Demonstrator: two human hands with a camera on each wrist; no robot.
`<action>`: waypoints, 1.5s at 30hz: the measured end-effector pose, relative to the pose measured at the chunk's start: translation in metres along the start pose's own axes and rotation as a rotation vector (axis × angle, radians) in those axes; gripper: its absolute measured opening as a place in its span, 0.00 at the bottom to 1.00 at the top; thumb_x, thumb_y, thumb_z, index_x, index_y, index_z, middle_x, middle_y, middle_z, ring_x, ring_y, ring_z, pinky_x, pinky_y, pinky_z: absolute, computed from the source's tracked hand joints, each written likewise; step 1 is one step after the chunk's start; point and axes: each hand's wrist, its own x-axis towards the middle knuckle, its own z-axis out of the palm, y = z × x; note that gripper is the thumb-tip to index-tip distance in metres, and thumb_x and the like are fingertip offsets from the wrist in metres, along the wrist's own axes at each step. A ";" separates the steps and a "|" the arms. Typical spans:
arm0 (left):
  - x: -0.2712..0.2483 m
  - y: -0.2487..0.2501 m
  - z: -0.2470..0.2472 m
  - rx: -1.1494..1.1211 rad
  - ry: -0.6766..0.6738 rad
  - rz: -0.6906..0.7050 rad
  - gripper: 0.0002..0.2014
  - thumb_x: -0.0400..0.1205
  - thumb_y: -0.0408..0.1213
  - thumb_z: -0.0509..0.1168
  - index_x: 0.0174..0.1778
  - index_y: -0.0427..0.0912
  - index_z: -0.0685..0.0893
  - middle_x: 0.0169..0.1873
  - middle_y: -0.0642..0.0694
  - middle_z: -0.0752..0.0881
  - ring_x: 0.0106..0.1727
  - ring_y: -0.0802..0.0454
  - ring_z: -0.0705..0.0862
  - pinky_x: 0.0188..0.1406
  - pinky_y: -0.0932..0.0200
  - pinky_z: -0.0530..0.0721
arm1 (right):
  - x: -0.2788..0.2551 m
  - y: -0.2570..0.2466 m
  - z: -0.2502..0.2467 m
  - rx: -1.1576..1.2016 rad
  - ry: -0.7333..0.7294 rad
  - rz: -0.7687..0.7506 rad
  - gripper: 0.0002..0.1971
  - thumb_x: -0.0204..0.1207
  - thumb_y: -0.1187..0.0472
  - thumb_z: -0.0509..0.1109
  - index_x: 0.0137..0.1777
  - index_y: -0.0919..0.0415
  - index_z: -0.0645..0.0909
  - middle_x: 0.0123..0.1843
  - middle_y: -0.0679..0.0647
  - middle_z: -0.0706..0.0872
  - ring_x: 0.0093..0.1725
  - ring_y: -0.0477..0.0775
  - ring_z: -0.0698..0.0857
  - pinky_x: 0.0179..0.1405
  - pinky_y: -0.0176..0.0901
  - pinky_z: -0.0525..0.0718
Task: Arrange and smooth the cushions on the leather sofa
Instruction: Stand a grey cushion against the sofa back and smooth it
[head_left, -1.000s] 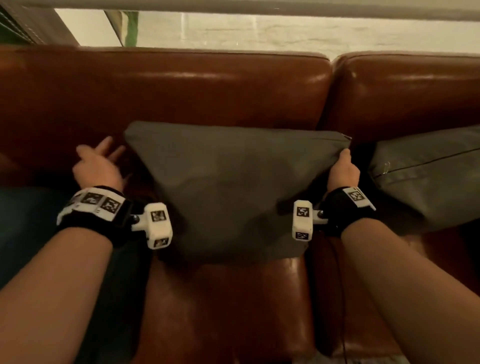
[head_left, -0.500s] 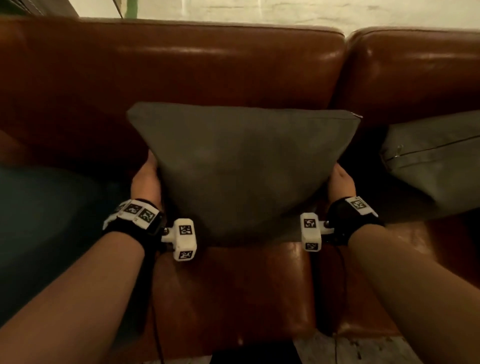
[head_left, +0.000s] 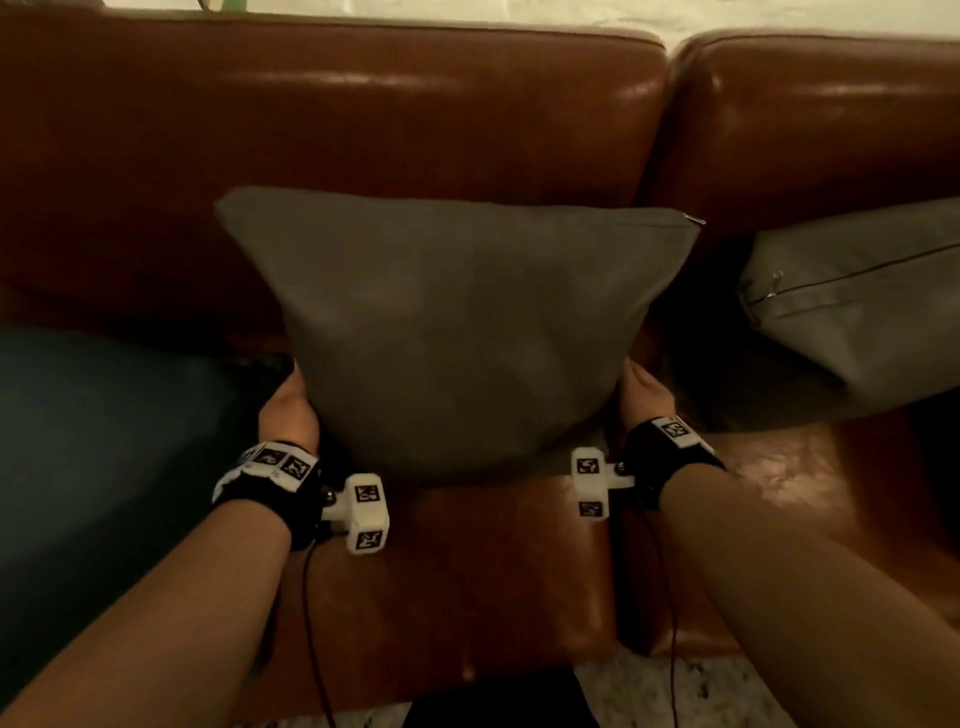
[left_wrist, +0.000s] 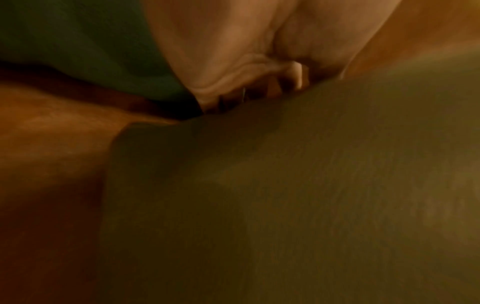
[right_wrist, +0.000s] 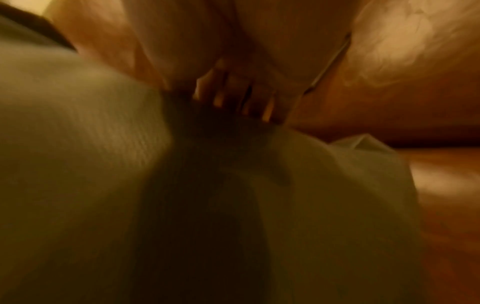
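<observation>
Head | grey cushion (head_left: 457, 332) upright, long axis horizontal | both hands flank it

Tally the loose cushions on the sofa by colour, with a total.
Grey cushions: 2, the middle cushion held between the left hand and right hand, and the grey cushion lying to its right.
Dark teal cushions: 1, the teal cushion at the left.
Total: 3 on the leather sofa.
</observation>
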 end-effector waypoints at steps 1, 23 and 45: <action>0.005 0.001 0.001 0.046 0.045 0.012 0.20 0.71 0.65 0.68 0.47 0.56 0.91 0.60 0.47 0.88 0.62 0.43 0.84 0.70 0.44 0.78 | 0.000 -0.003 0.004 0.005 0.029 0.012 0.23 0.78 0.42 0.69 0.70 0.49 0.82 0.72 0.52 0.82 0.70 0.56 0.80 0.64 0.37 0.75; 0.020 -0.051 -0.028 0.345 0.063 -0.128 0.25 0.85 0.53 0.61 0.71 0.39 0.80 0.69 0.35 0.82 0.68 0.34 0.82 0.60 0.48 0.81 | 0.000 0.054 0.005 0.034 0.209 0.130 0.21 0.80 0.43 0.67 0.67 0.52 0.85 0.68 0.54 0.85 0.67 0.58 0.82 0.57 0.39 0.76; -0.048 0.177 0.023 0.362 0.295 0.291 0.26 0.87 0.49 0.55 0.71 0.31 0.75 0.64 0.37 0.82 0.67 0.39 0.80 0.50 0.53 0.68 | 0.002 -0.140 0.002 -0.132 0.266 -0.375 0.27 0.84 0.39 0.57 0.34 0.61 0.73 0.29 0.54 0.72 0.29 0.53 0.72 0.36 0.48 0.69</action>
